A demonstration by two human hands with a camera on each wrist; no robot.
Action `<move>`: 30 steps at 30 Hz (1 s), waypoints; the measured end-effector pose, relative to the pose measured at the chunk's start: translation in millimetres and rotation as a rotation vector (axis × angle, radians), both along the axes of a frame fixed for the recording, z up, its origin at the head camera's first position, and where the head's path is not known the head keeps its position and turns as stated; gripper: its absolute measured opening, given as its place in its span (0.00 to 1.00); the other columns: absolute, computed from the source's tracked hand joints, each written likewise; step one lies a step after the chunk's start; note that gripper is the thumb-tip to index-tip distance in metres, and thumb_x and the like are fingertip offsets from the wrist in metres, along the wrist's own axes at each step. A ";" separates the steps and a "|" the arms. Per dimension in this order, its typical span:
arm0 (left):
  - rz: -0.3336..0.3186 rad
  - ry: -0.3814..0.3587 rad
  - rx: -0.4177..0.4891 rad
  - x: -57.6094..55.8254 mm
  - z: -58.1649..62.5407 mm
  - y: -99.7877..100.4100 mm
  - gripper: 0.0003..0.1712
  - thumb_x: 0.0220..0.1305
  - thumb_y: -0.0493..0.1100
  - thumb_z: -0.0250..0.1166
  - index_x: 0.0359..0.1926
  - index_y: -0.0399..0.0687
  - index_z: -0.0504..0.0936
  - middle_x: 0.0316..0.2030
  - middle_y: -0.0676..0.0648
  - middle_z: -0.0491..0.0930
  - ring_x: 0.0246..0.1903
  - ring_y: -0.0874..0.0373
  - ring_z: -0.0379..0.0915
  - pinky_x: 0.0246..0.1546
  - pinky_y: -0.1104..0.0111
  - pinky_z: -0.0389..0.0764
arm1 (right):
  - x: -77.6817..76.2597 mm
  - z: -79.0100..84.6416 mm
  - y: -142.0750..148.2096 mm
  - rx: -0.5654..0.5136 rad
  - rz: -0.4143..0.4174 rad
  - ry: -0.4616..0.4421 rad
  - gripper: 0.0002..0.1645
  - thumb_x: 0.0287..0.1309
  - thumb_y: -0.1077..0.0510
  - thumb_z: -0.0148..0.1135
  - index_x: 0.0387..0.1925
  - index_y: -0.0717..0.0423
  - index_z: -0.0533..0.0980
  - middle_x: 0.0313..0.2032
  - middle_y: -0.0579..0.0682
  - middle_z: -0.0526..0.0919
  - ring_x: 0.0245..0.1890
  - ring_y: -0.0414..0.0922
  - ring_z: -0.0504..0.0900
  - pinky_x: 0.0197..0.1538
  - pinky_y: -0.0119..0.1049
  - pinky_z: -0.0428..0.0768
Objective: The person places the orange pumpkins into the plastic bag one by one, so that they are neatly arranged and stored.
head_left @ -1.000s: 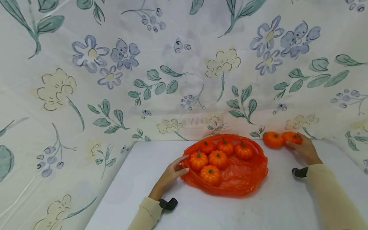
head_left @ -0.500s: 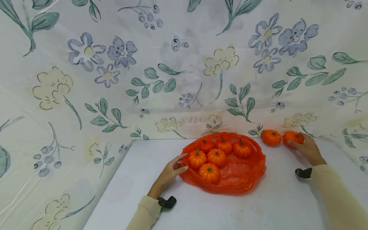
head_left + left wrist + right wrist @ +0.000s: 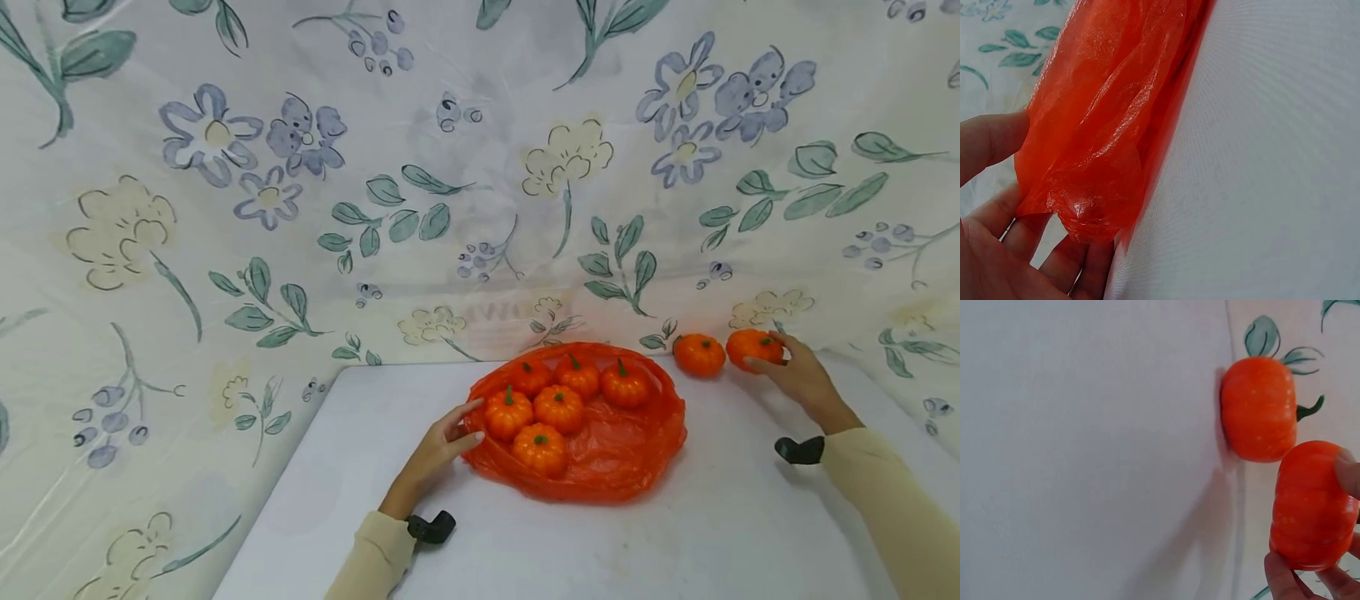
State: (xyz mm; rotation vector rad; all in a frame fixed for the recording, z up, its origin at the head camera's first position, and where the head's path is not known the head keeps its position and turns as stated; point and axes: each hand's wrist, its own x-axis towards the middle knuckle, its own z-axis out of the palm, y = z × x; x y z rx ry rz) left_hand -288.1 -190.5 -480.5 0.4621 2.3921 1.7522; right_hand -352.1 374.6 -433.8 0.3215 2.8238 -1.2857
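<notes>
My left hand [image 3: 437, 446] rests against the left side of a red plastic bag [image 3: 615, 467], its rim spread wide. Thumb and fingers are apart, with the crumpled bag wall [image 3: 1110, 125] up against them in the left wrist view. Several small orange pumpkins with green stems, one of them a front pumpkin [image 3: 540, 450], sit in the bag's left and back parts. At the back right, my right hand [image 3: 806, 379] grips another small pumpkin [image 3: 1313, 506] between thumb and fingers. Beside it, on the table, lies a loose pumpkin [image 3: 1259, 409].
The white table [image 3: 315, 500] meets a flower-printed cloth [image 3: 420, 275] that hangs behind it. The loose pumpkin and the bag's back rim stand close to this cloth. A black device [image 3: 431, 527] sits on my left wrist, another black device [image 3: 798, 450] on my right.
My right hand has drawn its pumpkin away from the loose one, leaving a gap between them, and has turned it. My left hand stays at the bag. The head view shifts slightly.
</notes>
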 end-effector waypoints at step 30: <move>0.027 -0.009 -0.019 -6.8 -3.3 0.8 0.32 0.71 0.47 0.61 0.73 0.54 0.66 0.75 0.44 0.60 0.65 0.46 0.67 0.67 0.56 0.72 | 46.7 37.3 -78.6 0.056 0.232 0.145 0.56 0.62 0.35 0.62 0.77 0.60 0.49 0.72 0.74 0.51 0.65 0.74 0.62 0.58 0.62 0.77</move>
